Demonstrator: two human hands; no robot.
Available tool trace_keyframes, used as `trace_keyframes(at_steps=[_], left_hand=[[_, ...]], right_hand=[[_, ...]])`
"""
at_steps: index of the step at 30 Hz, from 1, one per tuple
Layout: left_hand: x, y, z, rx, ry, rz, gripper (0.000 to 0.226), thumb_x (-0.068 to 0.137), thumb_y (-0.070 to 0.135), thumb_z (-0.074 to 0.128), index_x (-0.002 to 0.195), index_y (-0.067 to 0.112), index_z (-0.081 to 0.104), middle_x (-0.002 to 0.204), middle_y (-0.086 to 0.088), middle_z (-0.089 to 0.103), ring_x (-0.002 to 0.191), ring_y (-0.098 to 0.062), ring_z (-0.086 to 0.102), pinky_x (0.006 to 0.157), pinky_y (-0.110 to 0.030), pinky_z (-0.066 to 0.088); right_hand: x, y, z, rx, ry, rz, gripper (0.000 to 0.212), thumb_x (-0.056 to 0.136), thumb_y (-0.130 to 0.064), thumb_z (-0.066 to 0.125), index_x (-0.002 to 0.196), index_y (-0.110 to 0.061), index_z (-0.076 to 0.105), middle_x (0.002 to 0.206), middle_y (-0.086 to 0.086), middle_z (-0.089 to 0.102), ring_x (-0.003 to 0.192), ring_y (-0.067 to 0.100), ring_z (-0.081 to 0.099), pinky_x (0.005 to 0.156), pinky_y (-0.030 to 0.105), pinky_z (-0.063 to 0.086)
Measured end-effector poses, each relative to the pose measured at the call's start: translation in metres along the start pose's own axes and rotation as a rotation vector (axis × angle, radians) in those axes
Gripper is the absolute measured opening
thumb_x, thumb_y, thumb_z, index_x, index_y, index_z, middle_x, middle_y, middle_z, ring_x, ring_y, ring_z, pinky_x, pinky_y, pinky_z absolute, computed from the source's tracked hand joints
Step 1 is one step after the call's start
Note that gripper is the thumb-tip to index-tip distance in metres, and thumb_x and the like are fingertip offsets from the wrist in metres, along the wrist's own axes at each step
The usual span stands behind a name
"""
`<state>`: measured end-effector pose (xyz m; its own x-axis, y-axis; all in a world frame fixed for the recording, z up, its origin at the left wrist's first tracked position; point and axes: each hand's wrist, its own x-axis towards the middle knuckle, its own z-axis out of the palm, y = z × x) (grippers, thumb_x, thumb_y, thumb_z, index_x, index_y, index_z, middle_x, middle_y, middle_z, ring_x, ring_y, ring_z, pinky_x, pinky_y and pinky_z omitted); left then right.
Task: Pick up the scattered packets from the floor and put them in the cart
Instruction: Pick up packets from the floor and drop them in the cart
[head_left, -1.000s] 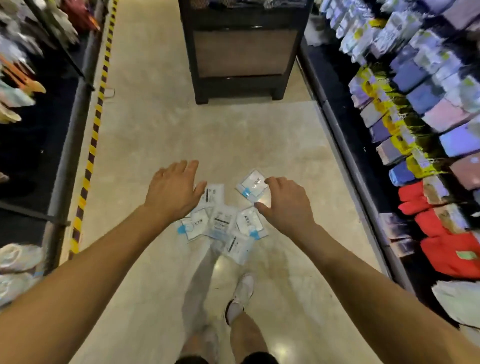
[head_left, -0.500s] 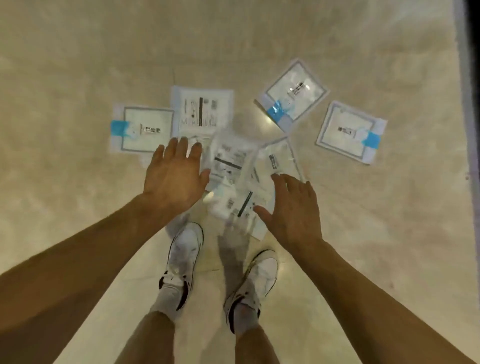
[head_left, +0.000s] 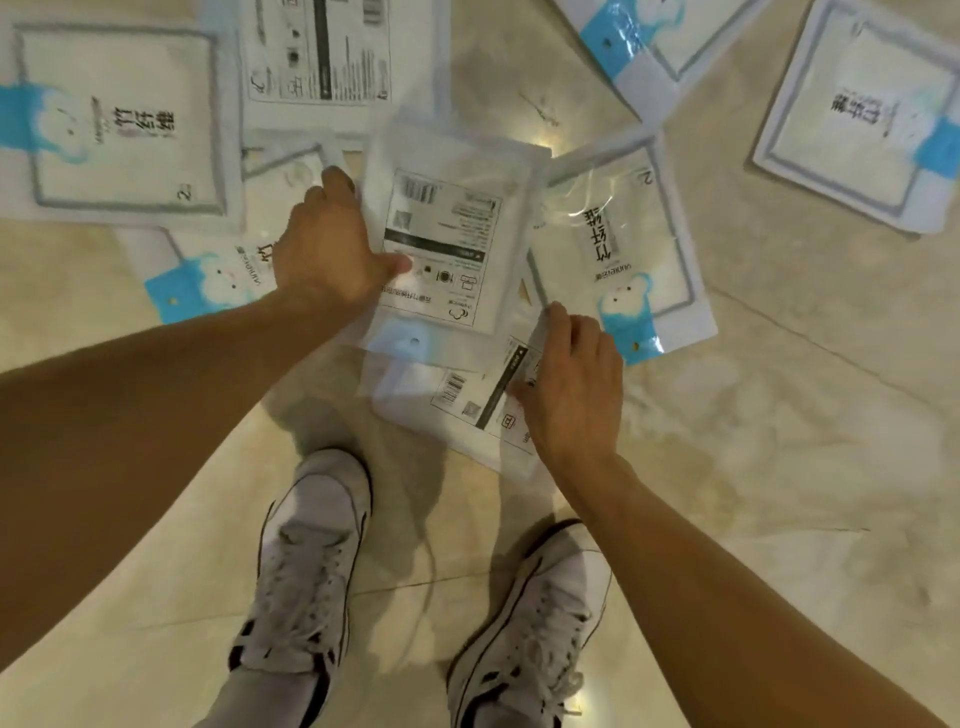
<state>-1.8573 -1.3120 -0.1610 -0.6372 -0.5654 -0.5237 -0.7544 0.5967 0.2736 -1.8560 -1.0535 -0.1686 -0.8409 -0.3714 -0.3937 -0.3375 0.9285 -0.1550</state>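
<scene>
Several clear and white packets with blue tabs lie scattered on the beige floor. My left hand (head_left: 332, 249) grips the left edge of the middle packet (head_left: 447, 244), thumb on its printed face, fingers curled at its edge. My right hand (head_left: 571, 384) pinches the edge of a lower packet (head_left: 467, 410) that lies label up under the middle one. Another packet (head_left: 623, 249) lies to the right, one (head_left: 124, 124) at the far left, one (head_left: 322, 52) at the top and one (head_left: 857, 114) at the top right. No cart is in view.
My two white shoes (head_left: 306, 566) (head_left: 530, 623) stand on the floor tiles (head_left: 779, 493) just below the packets. A further packet (head_left: 208, 280) lies partly under my left forearm, and another (head_left: 634, 47) sits at the top edge.
I have bent down from standing in the aisle, so the packets now fill the view. Both hands went from hovering open above the packets to taking hold of two of them.
</scene>
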Motion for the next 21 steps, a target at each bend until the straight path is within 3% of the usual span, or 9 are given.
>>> trace_keyframes(at_steps=[3,6,9,13,15,17,19,21], left_hand=[[0.002,-0.001,-0.007,-0.135,-0.075,-0.022,0.064,0.080,0.031,0.086,0.127,0.008,0.048,0.121,-0.009,0.067,0.109,-0.034,0.063,0.087,-0.044,0.051],[-0.006,0.000,-0.030,-0.361,-0.183,-0.028,0.042,0.084,0.009,0.076,0.123,0.016,0.063,0.118,-0.001,0.071,0.099,-0.017,0.066,0.085,-0.031,0.053],[-0.029,-0.002,-0.072,-0.586,-0.279,-0.048,0.056,0.085,-0.005,0.074,0.135,0.016,0.058,0.111,0.012,0.070,0.095,0.002,0.067,0.083,-0.024,0.058],[-0.080,0.006,-0.153,-0.626,-0.298,-0.001,0.065,0.083,-0.002,0.078,0.138,0.019,0.051,0.109,0.020,0.065,0.088,0.012,0.065,0.063,-0.009,0.054],[-0.112,0.015,-0.201,-0.673,-0.287,0.004,0.064,0.084,-0.003,0.077,0.136,0.021,0.048,0.111,0.020,0.066,0.087,0.016,0.066,0.069,-0.013,0.058],[-0.143,0.028,-0.250,-0.734,-0.277,-0.010,0.063,0.084,-0.004,0.077,0.134,0.020,0.047,0.116,0.014,0.069,0.098,0.006,0.069,0.082,-0.026,0.061],[-0.178,0.045,-0.302,-0.786,-0.267,-0.016,0.062,0.085,-0.002,0.078,0.134,0.022,0.049,0.123,0.007,0.071,0.111,-0.010,0.070,0.089,-0.037,0.059],[-0.213,0.070,-0.355,-0.827,-0.255,0.018,0.059,0.085,-0.001,0.078,0.133,0.022,0.051,0.126,0.006,0.072,0.115,-0.016,0.069,0.092,-0.039,0.057]], right_hand=[[0.003,0.004,-0.002,-0.034,-0.039,0.011,0.056,0.069,-0.022,0.091,0.113,-0.009,0.059,0.096,0.009,0.058,0.085,0.031,0.053,0.071,0.042,0.047],[0.000,0.004,-0.028,0.091,-0.303,0.077,0.036,0.090,-0.032,0.076,0.108,-0.017,0.049,0.101,0.004,0.061,0.087,0.028,0.061,0.071,0.046,0.056],[-0.017,0.013,-0.070,0.163,-0.466,0.118,0.034,0.099,-0.032,0.065,0.116,-0.018,0.038,0.104,0.009,0.063,0.085,0.029,0.057,0.070,0.042,0.051],[-0.059,0.026,-0.154,0.392,-0.418,0.225,0.040,0.102,-0.033,0.062,0.130,-0.027,0.034,0.109,0.001,0.064,0.090,0.030,0.069,0.072,0.048,0.060],[-0.081,0.029,-0.208,0.590,-0.324,0.296,0.034,0.103,-0.029,0.062,0.128,-0.025,0.040,0.111,-0.004,0.067,0.094,0.025,0.073,0.074,0.047,0.063],[-0.099,0.030,-0.268,0.739,-0.233,0.344,0.030,0.102,-0.022,0.064,0.126,-0.023,0.046,0.115,-0.008,0.070,0.098,0.017,0.073,0.077,0.041,0.064],[-0.115,0.024,-0.331,0.840,-0.201,0.360,0.031,0.100,-0.017,0.066,0.125,-0.023,0.049,0.114,-0.013,0.069,0.100,0.010,0.071,0.075,0.028,0.062],[-0.131,0.019,-0.398,0.914,-0.191,0.342,0.036,0.098,-0.014,0.068,0.127,-0.023,0.049,0.116,-0.012,0.067,0.101,0.006,0.069,0.067,0.014,0.056]])
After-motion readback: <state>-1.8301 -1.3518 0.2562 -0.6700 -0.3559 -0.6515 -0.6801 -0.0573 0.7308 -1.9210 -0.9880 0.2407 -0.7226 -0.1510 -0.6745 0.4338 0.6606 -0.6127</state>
